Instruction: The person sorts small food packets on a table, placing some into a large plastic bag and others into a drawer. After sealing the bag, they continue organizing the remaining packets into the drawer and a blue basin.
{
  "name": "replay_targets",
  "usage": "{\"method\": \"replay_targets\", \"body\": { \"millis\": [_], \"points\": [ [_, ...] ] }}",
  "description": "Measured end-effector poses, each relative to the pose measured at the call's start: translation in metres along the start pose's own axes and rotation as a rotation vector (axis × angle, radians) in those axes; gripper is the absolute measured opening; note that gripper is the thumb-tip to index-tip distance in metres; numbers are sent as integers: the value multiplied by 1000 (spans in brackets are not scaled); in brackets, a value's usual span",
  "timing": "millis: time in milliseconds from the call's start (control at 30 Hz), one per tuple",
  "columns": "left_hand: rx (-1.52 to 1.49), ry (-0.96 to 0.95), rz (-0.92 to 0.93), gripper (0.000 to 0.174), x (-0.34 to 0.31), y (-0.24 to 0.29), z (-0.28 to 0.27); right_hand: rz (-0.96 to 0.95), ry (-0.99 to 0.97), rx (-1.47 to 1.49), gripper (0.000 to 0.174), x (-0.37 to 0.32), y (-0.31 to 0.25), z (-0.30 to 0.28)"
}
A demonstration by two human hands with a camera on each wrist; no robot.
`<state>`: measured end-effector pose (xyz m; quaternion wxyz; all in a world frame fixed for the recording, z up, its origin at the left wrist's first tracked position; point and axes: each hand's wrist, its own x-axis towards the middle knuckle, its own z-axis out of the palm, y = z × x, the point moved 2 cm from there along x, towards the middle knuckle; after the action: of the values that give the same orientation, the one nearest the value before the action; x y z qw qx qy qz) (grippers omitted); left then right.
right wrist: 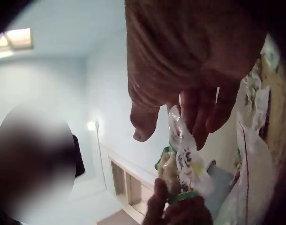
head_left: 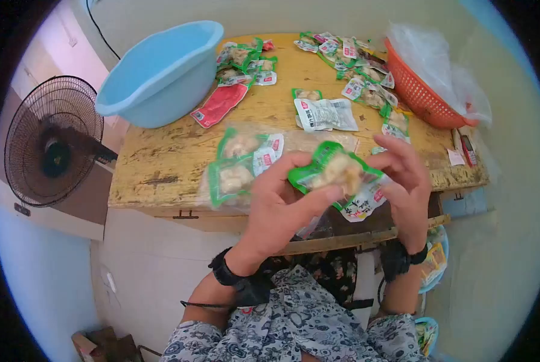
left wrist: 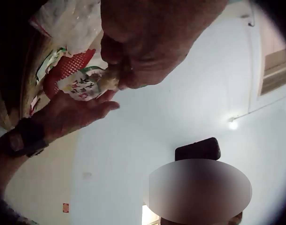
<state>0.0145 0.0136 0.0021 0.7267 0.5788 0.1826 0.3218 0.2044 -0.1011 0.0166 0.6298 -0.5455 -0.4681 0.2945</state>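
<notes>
Pinching a green snack packet (head_left: 337, 175) between them, the left hand (head_left: 279, 205) and right hand (head_left: 405, 184) hold it over the surface's (head_left: 161, 163) near edge. From the left wrist, the snack packet sits just under the curled left fingers (left wrist: 133, 70). From the right wrist, it hangs below the right fingertips (right wrist: 199, 126).

On the counter (head_left: 161, 163), a basin (head_left: 161, 75) sat at ten o'clock and a basket (head_left: 421, 96) at two o'clock. Loose packets (head_left: 327, 114) lay strewn between them, and a bag of packets (head_left: 239, 166) lay at the near edge, around seven o'clock. A fan (head_left: 49, 142) stood off the counter at nine o'clock, while at six o'clock, before the near edge, a single packet (head_left: 336, 175) sat between the left grip (head_left: 279, 202) and the right grip (head_left: 405, 181).
</notes>
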Motion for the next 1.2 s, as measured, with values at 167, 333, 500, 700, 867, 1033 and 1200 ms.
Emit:
{"method": "replay_targets", "body": {
  "millis": [167,333,500,700,867,1033,1200],
  "points": [
    [-125,90,-78,44,-1,-10,11,56,269,280,55,-30,28,13],
    [472,145,302,59,-3,-7,14,86,504,169,22,-51,34,7],
    [1045,96,604,68,-12,-8,6,70,618,243,20,-72,43,-28],
    [1186,62,542,33,-14,-27,3,187,517,197,23,-95,56,-38],
    [1026,101,625,16,-11,-22,9,248,451,218,14,-77,47,-22],
    [928,124,657,15,-13,-17,18,195,399,226,18,-53,38,-10],
    [905,166,701,18,-11,-13,5,104,609,248,19,-50,26,-16]
  ]
}}
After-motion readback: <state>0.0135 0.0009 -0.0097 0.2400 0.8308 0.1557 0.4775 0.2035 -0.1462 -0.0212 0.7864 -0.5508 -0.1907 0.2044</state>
